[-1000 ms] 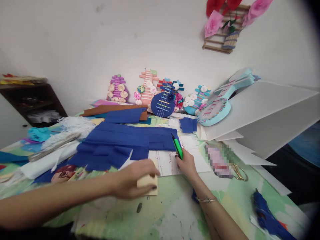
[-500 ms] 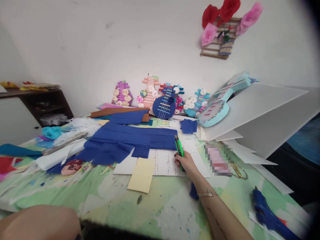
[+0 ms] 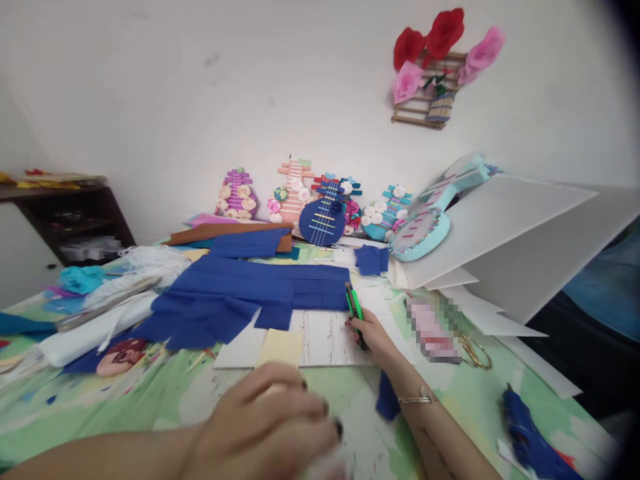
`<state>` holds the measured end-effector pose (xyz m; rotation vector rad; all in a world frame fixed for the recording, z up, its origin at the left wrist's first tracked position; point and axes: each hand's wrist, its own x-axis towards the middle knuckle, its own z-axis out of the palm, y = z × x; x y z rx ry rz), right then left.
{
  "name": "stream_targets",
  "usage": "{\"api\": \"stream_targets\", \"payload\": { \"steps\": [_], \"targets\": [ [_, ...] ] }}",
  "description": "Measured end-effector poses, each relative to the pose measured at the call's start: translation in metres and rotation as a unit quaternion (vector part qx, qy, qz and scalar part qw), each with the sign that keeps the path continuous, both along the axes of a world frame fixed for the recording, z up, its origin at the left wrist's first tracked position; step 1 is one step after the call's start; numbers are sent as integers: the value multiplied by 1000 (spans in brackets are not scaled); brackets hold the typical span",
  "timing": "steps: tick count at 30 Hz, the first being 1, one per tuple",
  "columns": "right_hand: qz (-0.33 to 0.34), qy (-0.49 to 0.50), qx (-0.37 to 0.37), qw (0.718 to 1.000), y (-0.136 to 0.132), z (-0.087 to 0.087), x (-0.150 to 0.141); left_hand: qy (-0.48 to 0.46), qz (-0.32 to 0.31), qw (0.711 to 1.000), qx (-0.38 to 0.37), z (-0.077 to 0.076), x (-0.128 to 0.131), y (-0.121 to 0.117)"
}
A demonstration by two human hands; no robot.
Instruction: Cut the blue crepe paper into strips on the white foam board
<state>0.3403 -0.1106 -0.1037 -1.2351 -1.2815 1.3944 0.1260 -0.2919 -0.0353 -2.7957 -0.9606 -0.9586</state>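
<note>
My right hand (image 3: 367, 327) grips a green and black utility knife (image 3: 354, 303) with its tip upward, at the right end of a long blue cloth strip (image 3: 320, 287). Beneath the cloth lies a white board (image 3: 327, 343) with dark cut lines. Low in the foreground is my left hand (image 3: 275, 420), slightly blurred, its fingers curled together. A whitish blur shows under its fingertips; what it is I cannot make out. Behind that hand, a pale yellow card (image 3: 281, 347) rests on the board's front edge, partly hidden by the fingers.
A phone with a blurred pink face (image 3: 433, 330), gold-handled scissors (image 3: 475, 353) and a blue glue gun (image 3: 530, 427) lie to the right. White boards (image 3: 505, 220) lean there too. Decorated lutes, including a dark blue one (image 3: 323, 220), stand along the wall. White yarn (image 3: 160, 263) is heaped left.
My left hand has come into view in the foreground, covering the lower part of the yellow card. My right hand keeps the knife near the cloth's end. The view has shifted slightly.
</note>
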Motion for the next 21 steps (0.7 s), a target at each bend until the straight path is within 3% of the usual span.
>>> {"api": "stream_targets", "payload": {
  "steps": [2, 3, 5, 7, 10, 13, 15, 18, 21],
  "targets": [
    [2, 10, 3, 1000, 0, 1, 1, 3, 9, 1000, 30, 5, 9, 39],
    [1, 13, 4, 1000, 0, 3, 1, 16, 53, 998, 4, 5, 9, 59],
    [-1, 19, 4, 1000, -1, 6, 1, 97, 131, 979, -120, -4, 2, 92],
    [-1, 28, 3, 1000, -2, 10, 1, 165, 159, 950, -214, -19, -11, 112],
    [-3, 46, 1, 999, -2, 14, 1, 197, 171, 933, -248, -39, -29, 124],
    [-24, 65, 4, 998, -1, 14, 0, 178, 190, 933, -249, -46, -37, 128],
    [-48, 76, 5, 996, -1, 15, -1, 140, 185, 937, -262, -44, -39, 131],
    [-80, 98, -1, 992, -3, 20, -3, 49, 127, 941, -310, -37, -41, 136],
    [-93, 124, -13, 988, -7, 28, -5, -31, 74, 926, -369, -30, -44, 137]
  ]
}}
